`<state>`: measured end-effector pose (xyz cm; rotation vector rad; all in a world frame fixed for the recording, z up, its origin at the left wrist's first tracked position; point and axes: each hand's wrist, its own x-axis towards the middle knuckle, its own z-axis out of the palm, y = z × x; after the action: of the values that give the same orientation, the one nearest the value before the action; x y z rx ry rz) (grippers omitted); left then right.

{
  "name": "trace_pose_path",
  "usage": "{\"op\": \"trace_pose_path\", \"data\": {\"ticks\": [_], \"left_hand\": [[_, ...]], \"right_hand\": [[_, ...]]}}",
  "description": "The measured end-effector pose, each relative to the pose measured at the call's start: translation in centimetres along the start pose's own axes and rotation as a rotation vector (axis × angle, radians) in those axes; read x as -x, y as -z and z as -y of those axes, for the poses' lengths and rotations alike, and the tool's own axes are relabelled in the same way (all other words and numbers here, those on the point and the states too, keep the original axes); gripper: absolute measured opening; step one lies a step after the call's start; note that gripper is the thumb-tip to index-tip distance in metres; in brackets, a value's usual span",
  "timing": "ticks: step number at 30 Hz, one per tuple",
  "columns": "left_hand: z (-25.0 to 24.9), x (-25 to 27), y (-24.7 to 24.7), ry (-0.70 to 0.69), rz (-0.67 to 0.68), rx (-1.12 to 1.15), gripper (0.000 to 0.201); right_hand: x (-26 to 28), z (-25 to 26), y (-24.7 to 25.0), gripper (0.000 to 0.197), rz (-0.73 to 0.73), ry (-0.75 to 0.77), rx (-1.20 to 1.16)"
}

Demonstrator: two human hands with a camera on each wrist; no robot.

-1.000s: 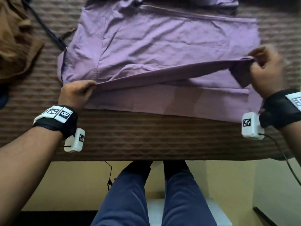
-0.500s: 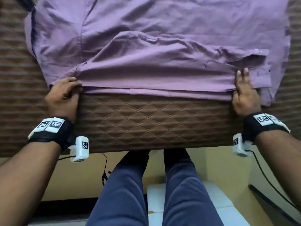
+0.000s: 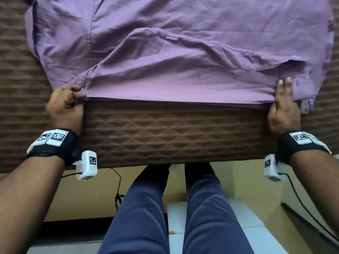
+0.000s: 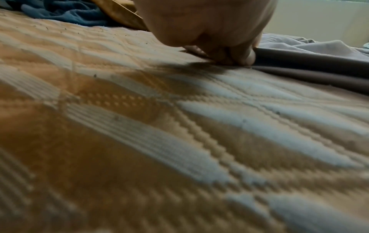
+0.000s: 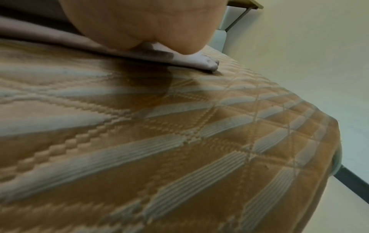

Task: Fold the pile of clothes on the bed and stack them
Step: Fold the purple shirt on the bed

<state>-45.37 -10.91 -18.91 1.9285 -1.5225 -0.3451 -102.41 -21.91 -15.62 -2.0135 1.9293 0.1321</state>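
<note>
A purple shirt lies spread on the brown quilted bed, with a sleeve folded across its near half. My left hand pinches the near left corner of the fold with curled fingers. In the left wrist view those fingers press down on the edge of the shirt. My right hand lies with straight fingers flat on the shirt's near right edge, by the cuff. In the right wrist view only the heel of the right hand shows above the cloth.
The bed's near edge runs just behind my wrists, with my legs below it. A brown garment and a blue cloth lie farther back on the left. A white box and a cable are on the floor.
The folded part that both hands held up a second ago now lies flat along the shirt's near edge. My right hand went from gripping the cuff to lying flat on it.
</note>
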Motion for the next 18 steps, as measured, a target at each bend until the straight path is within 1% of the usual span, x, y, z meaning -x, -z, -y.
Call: {"op": "trace_pose_path", "data": {"ticks": [3, 7, 9, 13, 15, 18], "left_hand": [[0.0, 0.2, -0.2, 0.013, 0.006, 0.000, 0.009], [0.0, 0.0, -0.2, 0.052, 0.043, -0.035, 0.013], [-0.4, -0.1, 0.0, 0.044, 0.064, -0.041, 0.016], [-0.5, -0.1, 0.0, 0.026, 0.010, -0.031, 0.014], [-0.7, 0.1, -0.2, 0.029, 0.003, -0.054, 0.014], [-1.0, 0.3, -0.3, 0.008, 0.025, -0.109, 0.015]], "right_hand": [[0.4, 0.2, -0.4, 0.074, 0.010, -0.040, 0.010], [0.6, 0.2, -0.9, 0.077, 0.039, -0.033, 0.077], [0.4, 0.4, -0.6, 0.076, 0.011, -0.049, 0.072], [-0.6, 0.5, 0.3, 0.073, -0.101, -0.092, -0.015], [-0.7, 0.4, 0.2, 0.073, -0.081, -0.085, 0.002], [0.2, -0.1, -0.5, 0.075, 0.006, -0.045, 0.073]]}}
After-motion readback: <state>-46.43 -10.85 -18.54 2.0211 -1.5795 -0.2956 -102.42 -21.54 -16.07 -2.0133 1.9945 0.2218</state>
